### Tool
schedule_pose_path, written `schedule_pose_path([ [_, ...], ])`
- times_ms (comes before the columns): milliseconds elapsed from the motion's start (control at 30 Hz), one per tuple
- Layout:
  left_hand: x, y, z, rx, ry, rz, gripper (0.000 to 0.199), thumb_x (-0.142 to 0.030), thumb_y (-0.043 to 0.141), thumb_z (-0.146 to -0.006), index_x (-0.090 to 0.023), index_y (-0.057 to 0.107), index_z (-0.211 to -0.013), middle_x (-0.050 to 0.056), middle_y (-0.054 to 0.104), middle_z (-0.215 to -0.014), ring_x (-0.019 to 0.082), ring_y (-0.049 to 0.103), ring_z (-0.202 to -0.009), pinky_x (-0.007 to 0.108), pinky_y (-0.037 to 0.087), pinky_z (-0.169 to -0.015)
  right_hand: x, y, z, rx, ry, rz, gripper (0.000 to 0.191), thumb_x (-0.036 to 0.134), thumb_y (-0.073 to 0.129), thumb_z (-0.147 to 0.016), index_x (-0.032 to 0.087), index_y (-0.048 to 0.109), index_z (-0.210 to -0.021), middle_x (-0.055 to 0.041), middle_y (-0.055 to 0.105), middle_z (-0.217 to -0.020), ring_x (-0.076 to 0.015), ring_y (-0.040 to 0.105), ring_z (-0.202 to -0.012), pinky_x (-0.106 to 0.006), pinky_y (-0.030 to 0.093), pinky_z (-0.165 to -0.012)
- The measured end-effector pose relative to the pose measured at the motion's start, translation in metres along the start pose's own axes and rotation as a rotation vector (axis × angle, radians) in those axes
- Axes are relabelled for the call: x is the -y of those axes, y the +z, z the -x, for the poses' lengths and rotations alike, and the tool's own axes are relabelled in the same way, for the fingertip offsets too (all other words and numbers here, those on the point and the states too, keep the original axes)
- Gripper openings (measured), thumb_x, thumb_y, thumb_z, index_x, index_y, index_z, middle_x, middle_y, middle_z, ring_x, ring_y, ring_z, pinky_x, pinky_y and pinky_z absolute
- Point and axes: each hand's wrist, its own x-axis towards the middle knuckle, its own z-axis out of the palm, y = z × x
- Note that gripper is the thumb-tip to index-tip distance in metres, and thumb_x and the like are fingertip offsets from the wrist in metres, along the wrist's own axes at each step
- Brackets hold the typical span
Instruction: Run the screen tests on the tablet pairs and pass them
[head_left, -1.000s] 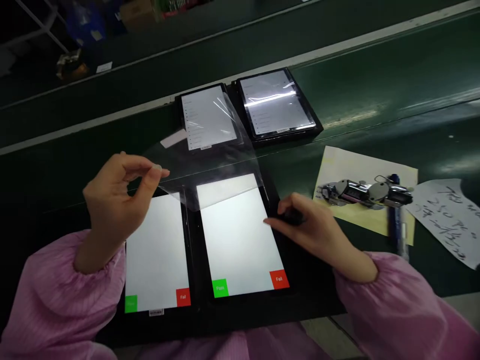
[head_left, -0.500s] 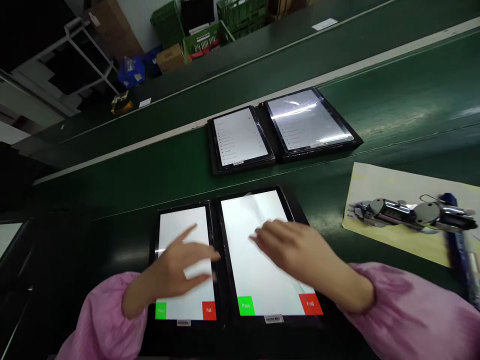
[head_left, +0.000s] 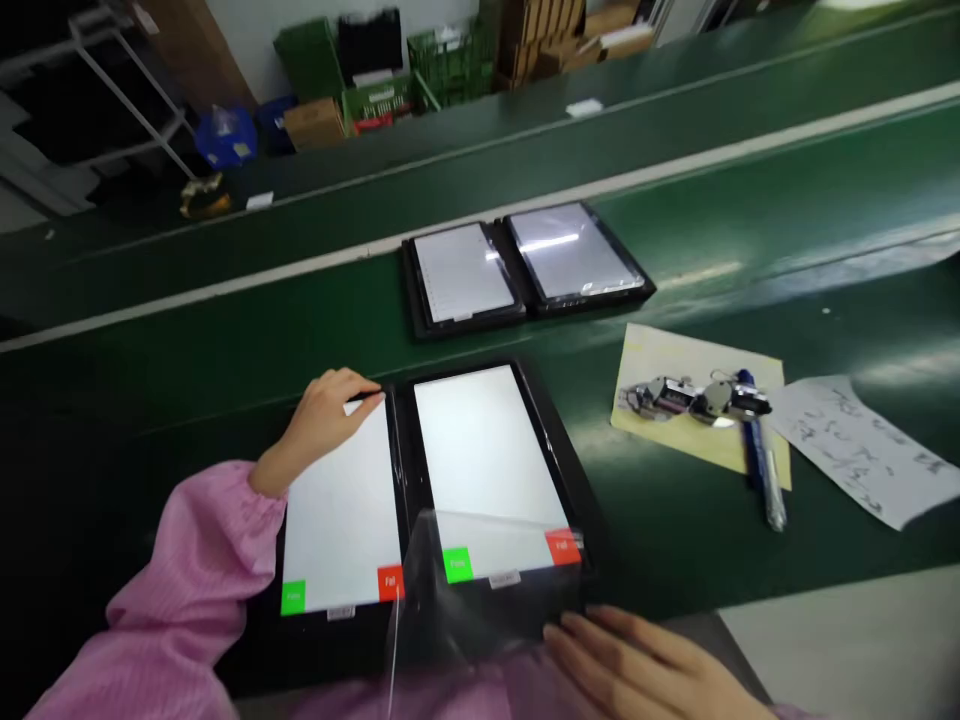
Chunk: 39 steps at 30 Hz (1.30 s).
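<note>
My left hand (head_left: 326,420) is at the upper right corner of the left tablet (head_left: 341,520), thumb and forefinger pinched together there. What lies between the fingertips is too small to make out. Low in the view, my right hand (head_left: 637,660) grips a clear plastic film (head_left: 465,625), its thumb hidden. This film hangs over the lower end of the right tablet (head_left: 487,450) and the dark area in front of it. Both tablets lie side by side, showing white screens with a green Pass box and a red Fail box at the bottom.
Two more lit tablets, one left (head_left: 465,270) and one right (head_left: 574,250), lie farther back on the green bench (head_left: 300,320). To the right are metal hand counters (head_left: 675,397) and a pen (head_left: 757,440) on yellowish paper (head_left: 697,445), beside a handwritten sheet (head_left: 870,450).
My left hand has moved up to the tablet's top corner and pinched. My right hand has left the right screen, moving down toward me with clear film. The camera view has shifted.
</note>
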Motion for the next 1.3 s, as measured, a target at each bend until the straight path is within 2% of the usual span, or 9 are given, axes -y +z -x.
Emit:
schedule_pose_path([
  [167, -0.001, -0.004, -0.004, 0.014, -0.031, -0.04, 0.026, -0.042, 0.059, -0.097, -0.025, 0.078, -0.099, 0.005, 0.078, -0.099, 0.026, 0.069, -0.096, 0.05, 0.044, -0.105, 0.007, -0.006, 0.012, 0.013, 0.076, 0.079, 0.041, 0.014, 0.041, -0.106, 0.018, 0.073, -0.13, -0.0059, 0.07, -0.142, -0.0227, 0.063, -0.137, -0.037, 0.062, -0.108],
  [467, -0.012, -0.003, 0.003, -0.057, -0.075, -0.044, 0.016, -0.034, 0.06, -0.098, -0.024, 0.064, -0.086, -0.001, 0.074, -0.093, 0.019, 0.067, -0.083, 0.061, 0.015, -0.131, 0.013, 0.007, 0.008, -0.032, 0.133, -0.001, 0.039, 0.011, 0.054, -0.102, 0.022, 0.069, -0.138, -0.0067, 0.071, -0.139, -0.0253, 0.069, -0.128, -0.042, 0.065, -0.105],
  [600, -0.011, -0.013, 0.019, -0.107, 0.01, -0.047, 0.013, -0.033, 0.056, -0.101, -0.027, 0.063, -0.093, -0.002, 0.076, -0.099, 0.016, 0.064, -0.072, 0.057, 0.019, -0.132, 0.012, 0.002, 0.001, -0.034, 0.138, 0.016, 0.044, 0.009, 0.058, -0.101, 0.026, 0.067, -0.14, -0.0041, 0.073, -0.136, -0.0256, 0.072, -0.124, -0.043, 0.066, -0.103],
  [733, -0.018, -0.035, 0.074, -0.239, 0.12, -0.014, 0.016, -0.035, 0.059, -0.102, -0.026, 0.064, -0.091, -0.001, 0.076, -0.089, 0.02, 0.069, -0.08, 0.045, 0.055, -0.102, 0.001, -0.006, -0.009, -0.007, 0.111, 0.073, 0.041, 0.013, 0.059, -0.104, 0.025, 0.065, -0.143, -0.006, 0.074, -0.134, -0.0264, 0.074, -0.121, -0.044, 0.067, -0.1],
  [867, -0.04, -0.041, 0.161, -0.153, 0.328, 0.072, 0.009, -0.02, 0.064, -0.1, -0.027, 0.065, -0.095, -0.002, 0.074, -0.079, 0.018, 0.07, -0.072, 0.034, 0.057, -0.07, -0.029, -0.006, -0.029, -0.027, 0.133, 0.22, 0.046, 0.021, 0.06, -0.106, 0.026, 0.057, -0.152, -0.0091, 0.076, -0.13, -0.0297, 0.075, -0.116, -0.051, 0.063, -0.1],
  [1000, -0.07, -0.02, 0.234, -0.021, 0.421, 0.293, 0.03, -0.004, 0.053, -0.097, -0.025, 0.065, -0.115, 0.001, 0.077, -0.085, 0.017, 0.068, -0.067, 0.036, 0.059, -0.066, -0.056, 0.011, -0.069, -0.171, 0.52, 0.253, 0.047, 0.043, 0.06, -0.107, 0.031, 0.058, -0.152, -0.0103, 0.05, -0.163, -0.0469, 0.046, -0.149, -0.074, 0.03, -0.123],
  [1067, -0.083, -0.007, 0.257, 0.002, 0.38, 0.315, 0.035, -0.002, 0.049, -0.095, -0.023, 0.066, -0.117, 0.003, 0.078, -0.085, 0.018, 0.067, -0.065, 0.038, 0.06, -0.064, -0.068, 0.027, -0.092, -0.162, 0.546, 0.211, 0.043, 0.047, 0.06, -0.107, 0.032, 0.062, -0.148, -0.0065, 0.036, -0.172, -0.0492, 0.03, -0.157, -0.076, 0.014, -0.127],
  [1167, -0.091, 0.005, 0.279, -0.058, 0.294, 0.271, 0.033, -0.003, 0.047, -0.093, -0.024, 0.068, -0.109, 0.002, 0.077, -0.079, 0.019, 0.066, -0.061, 0.04, 0.06, -0.063, -0.096, 0.056, -0.126, 0.005, 0.366, 0.089, 0.047, 0.055, 0.053, -0.109, 0.03, 0.061, -0.149, -0.0095, 0.045, -0.167, -0.0439, 0.041, -0.153, -0.072, 0.026, -0.126],
  [1300, -0.078, 0.002, 0.303, -0.134, 0.285, 0.296, 0.025, -0.012, 0.045, -0.102, -0.02, 0.068, -0.106, -0.001, 0.066, -0.062, 0.015, 0.057, -0.052, 0.034, 0.054, -0.055, -0.163, 0.075, -0.159, 0.103, 0.278, -0.01, 0.056, 0.067, 0.046, -0.107, 0.029, 0.066, -0.142, -0.0082, 0.055, -0.159, -0.0415, 0.055, -0.143, -0.07, 0.043, -0.117],
])
